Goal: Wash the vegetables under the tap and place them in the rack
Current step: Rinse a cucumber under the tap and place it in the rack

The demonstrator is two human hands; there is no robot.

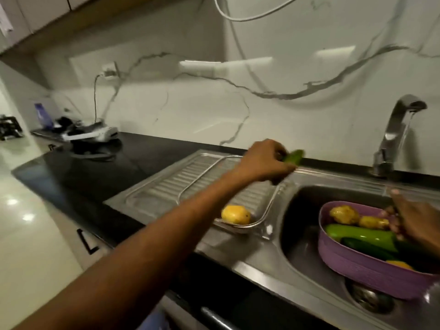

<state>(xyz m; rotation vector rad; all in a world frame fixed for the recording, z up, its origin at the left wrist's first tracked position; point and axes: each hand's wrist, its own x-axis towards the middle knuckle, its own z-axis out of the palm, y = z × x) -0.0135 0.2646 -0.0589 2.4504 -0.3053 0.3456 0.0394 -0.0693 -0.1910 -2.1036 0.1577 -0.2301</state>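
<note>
My left hand (264,161) grips a small green cucumber (294,156) above the far right corner of the wire rack (202,177) on the steel drainboard. One yellow vegetable (235,214) lies at the rack's near end. A purple basket (357,263) in the sink (300,248) holds two potatoes (344,214), a large light green squash (359,235), a dark green cucumber (364,247) and a yellow piece (400,264). My right hand (414,220) reaches into the basket's far right side, fingers curled around something pinkish that is blurred. The tap (400,129) runs water.
The sink drain (369,300) lies under the basket's near side. Black countertop (95,167) extends left of the drainboard, with a white device and cables (95,136) at its far end. A marble wall stands behind. A white cable (238,17) hangs overhead.
</note>
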